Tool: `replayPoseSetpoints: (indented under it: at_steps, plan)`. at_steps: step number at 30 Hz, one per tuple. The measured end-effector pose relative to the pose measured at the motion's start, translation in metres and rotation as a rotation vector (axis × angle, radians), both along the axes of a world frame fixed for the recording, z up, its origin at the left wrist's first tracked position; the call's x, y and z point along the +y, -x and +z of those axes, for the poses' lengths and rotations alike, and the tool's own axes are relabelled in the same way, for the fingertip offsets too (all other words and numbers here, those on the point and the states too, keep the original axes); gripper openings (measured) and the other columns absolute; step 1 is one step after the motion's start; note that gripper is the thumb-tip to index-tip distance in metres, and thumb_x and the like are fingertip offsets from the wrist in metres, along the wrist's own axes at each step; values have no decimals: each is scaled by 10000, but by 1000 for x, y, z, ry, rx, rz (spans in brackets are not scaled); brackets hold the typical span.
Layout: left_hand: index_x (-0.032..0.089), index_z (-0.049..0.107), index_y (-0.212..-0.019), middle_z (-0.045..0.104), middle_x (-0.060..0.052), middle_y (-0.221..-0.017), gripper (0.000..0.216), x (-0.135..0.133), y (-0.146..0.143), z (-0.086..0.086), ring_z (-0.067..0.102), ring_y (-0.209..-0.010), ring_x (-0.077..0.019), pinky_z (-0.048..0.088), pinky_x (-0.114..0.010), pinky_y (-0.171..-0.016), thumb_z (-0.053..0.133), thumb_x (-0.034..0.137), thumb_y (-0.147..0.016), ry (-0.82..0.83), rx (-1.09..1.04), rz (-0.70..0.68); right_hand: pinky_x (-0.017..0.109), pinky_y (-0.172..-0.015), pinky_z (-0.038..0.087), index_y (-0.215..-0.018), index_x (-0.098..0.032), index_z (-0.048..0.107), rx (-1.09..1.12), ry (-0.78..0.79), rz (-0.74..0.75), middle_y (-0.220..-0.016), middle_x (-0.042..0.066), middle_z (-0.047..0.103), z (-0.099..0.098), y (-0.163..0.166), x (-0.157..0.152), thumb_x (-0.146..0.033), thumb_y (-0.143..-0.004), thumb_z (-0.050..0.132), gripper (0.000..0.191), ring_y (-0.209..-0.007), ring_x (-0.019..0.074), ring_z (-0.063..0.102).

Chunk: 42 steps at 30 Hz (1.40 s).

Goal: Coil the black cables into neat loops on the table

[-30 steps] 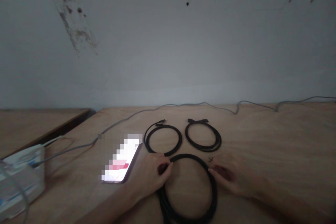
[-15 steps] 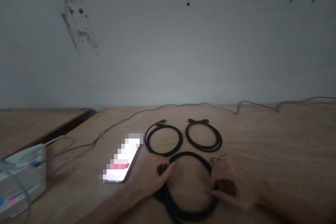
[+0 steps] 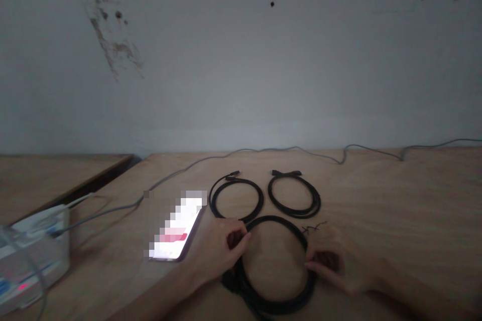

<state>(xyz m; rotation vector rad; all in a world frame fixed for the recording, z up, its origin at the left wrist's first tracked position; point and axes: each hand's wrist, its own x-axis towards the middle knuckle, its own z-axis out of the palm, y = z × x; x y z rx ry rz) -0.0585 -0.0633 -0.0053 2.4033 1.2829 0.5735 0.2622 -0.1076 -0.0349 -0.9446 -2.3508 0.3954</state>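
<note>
A thick coil of black cable [image 3: 285, 307] lies on the wooden table close to me, a dark connector end [image 3: 230, 281] at its lower left. My left hand [image 3: 226, 246] pinches the coil's left side between thumb and fingers. On the opposite side, my right hand [image 3: 335, 263] has its fingers closed on the coil's right edge. Just beyond, two smaller black cable coils rest flat: the left coil [image 3: 259, 200] and the right coil [image 3: 318, 200], each with its connectors at the far side. Several short dark ties [image 3: 313, 228] lie above my right hand.
Left of my left hand lies a phone [image 3: 176, 230] with a lit, pixelated screen. A white power strip [image 3: 37, 261] with a red light sits at the far left. A thin grey cord [image 3: 196, 163] runs from it along the table's back, near the wall [image 3: 241, 60].
Both hands keep their hold at the coil's two sides. My right hand has shifted slightly with the coil's right edge, and the whole view has moved a little.
</note>
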Motion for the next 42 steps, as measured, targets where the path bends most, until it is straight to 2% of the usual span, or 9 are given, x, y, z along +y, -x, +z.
replayPoseSetpoints:
  at_steps: [7, 13, 17, 20, 24, 27, 30, 35, 42]
  plan:
    - [186, 577, -652, 549, 18, -578, 409, 2, 0, -3, 515, -550, -133, 329, -254, -538, 522, 434, -972, 80, 8, 30, 399, -762, 621, -940, -289, 757, 28, -35, 8, -817, 39, 738, -1, -3, 4, -384, -978, 631, 163, -785, 249, 712]
    - [211, 607, -850, 613, 20, -664, 233, 1, -1, -3, 568, -623, -167, 323, -268, -559, 564, 423, -939, 48, 95, 124, 356, -774, 585, -924, -269, 743, 14, -51, 25, -808, 28, 732, -3, -4, 6, -367, -979, 624, 163, -765, 214, 696]
    - [214, 551, -755, 607, 9, -660, 282, 3, 2, -6, 568, -634, -179, 321, -288, -588, 566, 439, -923, -3, 183, 166, 335, -718, 582, -923, -268, 736, 18, -38, 10, -761, 14, 719, -5, -2, 10, -361, -986, 627, 157, -697, 194, 679]
    - [212, 500, -662, 599, 3, -647, 261, 4, 3, -8, 556, -636, -177, 316, -298, -600, 582, 352, -866, -35, 206, 172, 311, -691, 574, -921, -265, 746, -5, 8, -32, -768, 4, 729, -7, -1, 14, -359, -1003, 615, 180, -681, 177, 678]
    - [209, 473, -595, 586, -3, -607, 258, 3, 1, -6, 541, -624, -183, 300, -306, -586, 612, 305, -791, -16, 202, 169, 333, -736, 586, -913, -273, 763, -24, 12, -152, -848, 11, 774, -13, -3, 17, -392, -1004, 626, 203, -765, 204, 714]
    - [207, 461, -574, 577, -8, -583, 274, 2, 0, -4, 527, -599, -183, 291, -314, -579, 614, 297, -782, -22, 179, 142, 334, -693, 602, -901, -264, 749, -16, 52, -197, -820, 15, 765, -16, -5, 18, -399, -996, 638, 199, -735, 212, 713]
    - [206, 445, -571, 568, -9, -576, 302, 1, 0, -4, 519, -582, -180, 289, -317, -576, 608, 310, -802, -34, 153, 107, 328, -632, 601, -920, -256, 726, 39, 129, -178, -772, 18, 743, -10, -7, 14, -383, -997, 620, 182, -686, 212, 705]
    - [208, 424, -583, 550, -6, -572, 361, 2, 1, -5, 511, -568, -174, 275, -320, -563, 568, 369, -871, -40, 147, 89, 327, -631, 598, -995, -254, 704, 56, 162, -54, -857, 45, 755, 9, -9, 8, -322, -972, 610, 119, -726, 220, 712]
    - [202, 435, -583, 543, 2, -567, 368, 5, 2, -10, 510, -570, -168, 270, -312, -563, 569, 362, -887, -46, 155, 119, 340, -658, 568, -903, -250, 717, -50, 86, -223, -754, 18, 717, -1, -5, 15, -427, -1045, 504, 311, -683, 205, 681]
